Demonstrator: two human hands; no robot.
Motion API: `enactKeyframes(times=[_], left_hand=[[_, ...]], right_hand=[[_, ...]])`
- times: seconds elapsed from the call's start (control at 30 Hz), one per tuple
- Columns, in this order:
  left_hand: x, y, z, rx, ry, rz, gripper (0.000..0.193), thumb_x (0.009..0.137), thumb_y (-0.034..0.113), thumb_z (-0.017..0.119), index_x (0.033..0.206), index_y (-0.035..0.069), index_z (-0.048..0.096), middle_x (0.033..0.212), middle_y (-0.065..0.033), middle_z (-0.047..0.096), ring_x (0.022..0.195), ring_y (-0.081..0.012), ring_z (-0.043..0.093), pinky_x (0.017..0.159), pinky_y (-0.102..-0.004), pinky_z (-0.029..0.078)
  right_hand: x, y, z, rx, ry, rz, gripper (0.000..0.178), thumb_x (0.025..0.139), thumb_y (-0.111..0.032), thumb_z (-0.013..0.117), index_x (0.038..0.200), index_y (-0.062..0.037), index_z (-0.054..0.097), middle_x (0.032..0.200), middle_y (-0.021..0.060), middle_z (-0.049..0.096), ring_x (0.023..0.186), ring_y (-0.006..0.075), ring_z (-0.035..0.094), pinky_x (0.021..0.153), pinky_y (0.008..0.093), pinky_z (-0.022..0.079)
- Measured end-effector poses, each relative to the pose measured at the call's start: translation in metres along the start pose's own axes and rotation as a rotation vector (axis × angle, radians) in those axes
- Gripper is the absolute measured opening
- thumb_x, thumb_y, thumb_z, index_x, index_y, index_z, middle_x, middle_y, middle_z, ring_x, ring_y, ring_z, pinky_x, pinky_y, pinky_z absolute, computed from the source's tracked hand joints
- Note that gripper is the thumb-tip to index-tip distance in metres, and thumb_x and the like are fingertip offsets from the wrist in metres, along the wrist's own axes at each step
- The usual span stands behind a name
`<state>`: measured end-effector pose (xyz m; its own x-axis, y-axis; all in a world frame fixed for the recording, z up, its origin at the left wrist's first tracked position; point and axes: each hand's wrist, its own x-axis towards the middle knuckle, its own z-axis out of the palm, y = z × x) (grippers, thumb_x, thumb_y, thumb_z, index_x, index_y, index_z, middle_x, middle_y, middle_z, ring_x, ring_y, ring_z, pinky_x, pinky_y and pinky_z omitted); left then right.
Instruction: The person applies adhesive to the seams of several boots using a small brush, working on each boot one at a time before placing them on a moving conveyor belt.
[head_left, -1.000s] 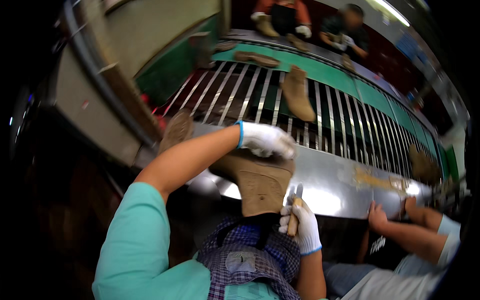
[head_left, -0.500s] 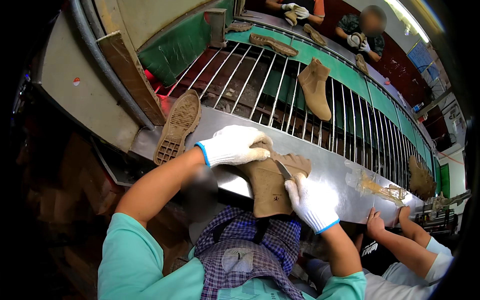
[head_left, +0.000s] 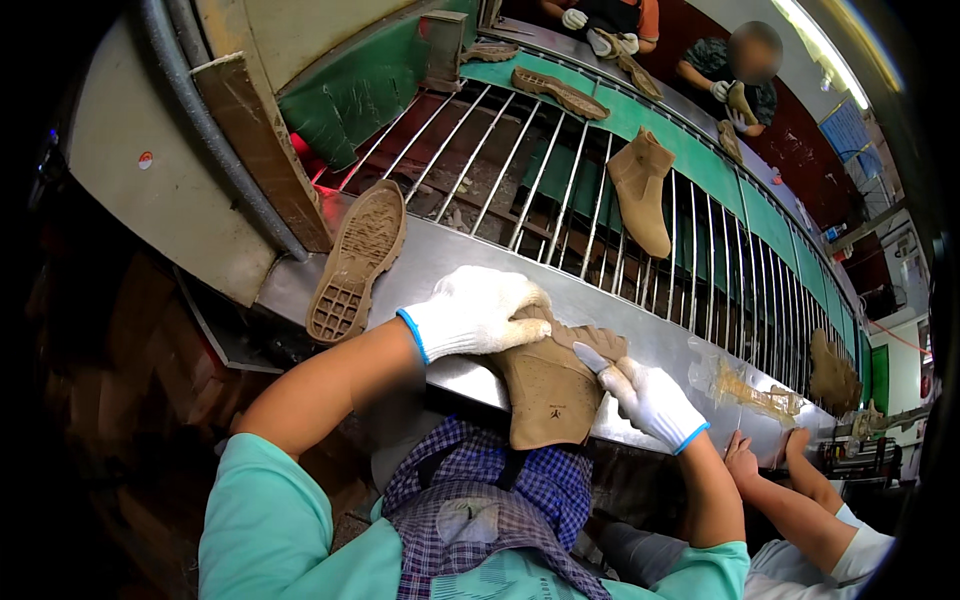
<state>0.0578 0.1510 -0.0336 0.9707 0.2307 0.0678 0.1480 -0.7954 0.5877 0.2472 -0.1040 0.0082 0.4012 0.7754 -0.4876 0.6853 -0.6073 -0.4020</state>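
Note:
A tan ankle boot [head_left: 548,398] lies at the metal ledge's near edge, its shaft pointing toward me and a small dark mark on its side. My left hand [head_left: 482,312], in a white knit glove with blue cuff, is closed over the boot's far left part, pressing it with the thumb. A lugged tan sole [head_left: 597,341] runs along the boot's far side. In my right hand [head_left: 655,405], gloved alike, is a small knife [head_left: 590,357]; its short blade points up-left beside the seam of boot and sole. The boot's underside is hidden.
A loose sole [head_left: 358,262] leans at the left of the metal ledge [head_left: 450,250]. Beyond, metal rods [head_left: 520,180] carry another boot [head_left: 640,195], with a sole [head_left: 560,92] on the green strip. Co-workers' hands [head_left: 742,455] rest on the ledge at right; others work across.
My right hand and the knife have drawn slightly right, away from the boot's seam. The left hand still grips the boot. The boot on the rods appears slightly farther right and lower.

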Motion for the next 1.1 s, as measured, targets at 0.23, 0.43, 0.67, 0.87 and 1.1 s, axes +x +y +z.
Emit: enactKeyframes(times=[0.23, 0.43, 0.67, 0.87, 1.1], left_hand=[[-0.058, -0.018, 0.021, -0.098, 0.846, 0.040, 0.036, 0.094, 0.020, 0.076, 0.121, -0.004, 0.074, 0.117, -0.0222, 0.075, 0.108, -0.0377, 0.074, 0.096, -0.0446, 0.059], [-0.142, 0.013, 0.080, -0.344, 0.894, -0.241, 0.044, 0.098, 0.018, 0.074, 0.135, -0.005, 0.067, 0.128, -0.0216, 0.069, 0.111, -0.0290, 0.072, 0.097, -0.0409, 0.060], [-0.132, 0.021, 0.112, -0.287, 0.686, -0.256, 0.049, 0.092, 0.028, 0.083, 0.131, 0.000, 0.068, 0.127, -0.0210, 0.070, 0.115, -0.0359, 0.072, 0.096, -0.0443, 0.062], [-0.125, 0.024, 0.090, -0.602, 0.429, -0.446, 0.057, 0.094, 0.036, 0.084, 0.130, -0.004, 0.065, 0.123, -0.0207, 0.070, 0.107, -0.0299, 0.074, 0.096, -0.0392, 0.061], [-0.083, 0.047, 0.027, -1.066, 0.312, -0.200, 0.044, 0.107, 0.020, 0.067, 0.140, -0.007, 0.060, 0.133, -0.0195, 0.069, 0.123, -0.0272, 0.068, 0.108, -0.0386, 0.056]], right_hand=[[-0.008, 0.165, 0.039, 0.009, 0.410, 0.177, 0.040, 0.105, -0.045, 0.064, 0.109, -0.0066, 0.072, 0.079, 0.0142, 0.070, 0.066, 0.0356, 0.069, 0.068, 0.0492, 0.058], [0.023, 0.099, 0.005, -0.320, 0.791, -0.056, 0.036, 0.097, -0.037, 0.075, 0.116, -0.0070, 0.073, 0.121, 0.0200, 0.070, 0.113, 0.0384, 0.070, 0.093, 0.0493, 0.058], [0.073, 0.000, 0.047, 0.502, 0.018, -0.368, 0.057, 0.098, -0.035, 0.074, 0.145, -0.0054, 0.066, 0.140, 0.0194, 0.071, 0.125, 0.0327, 0.069, 0.112, 0.0425, 0.052], [-0.032, -0.015, 0.128, 0.488, 0.116, -0.369, 0.090, 0.095, -0.043, 0.079, 0.160, 0.0057, 0.042, 0.153, 0.0288, 0.056, 0.146, 0.0408, 0.052, 0.124, 0.0465, 0.039], [-0.044, 0.070, 0.090, 2.014, -0.242, -0.285, 0.071, 0.111, -0.054, 0.047, 0.160, -0.0041, 0.045, 0.153, 0.0229, 0.059, 0.129, 0.0431, 0.066, 0.103, 0.0589, 0.058]])
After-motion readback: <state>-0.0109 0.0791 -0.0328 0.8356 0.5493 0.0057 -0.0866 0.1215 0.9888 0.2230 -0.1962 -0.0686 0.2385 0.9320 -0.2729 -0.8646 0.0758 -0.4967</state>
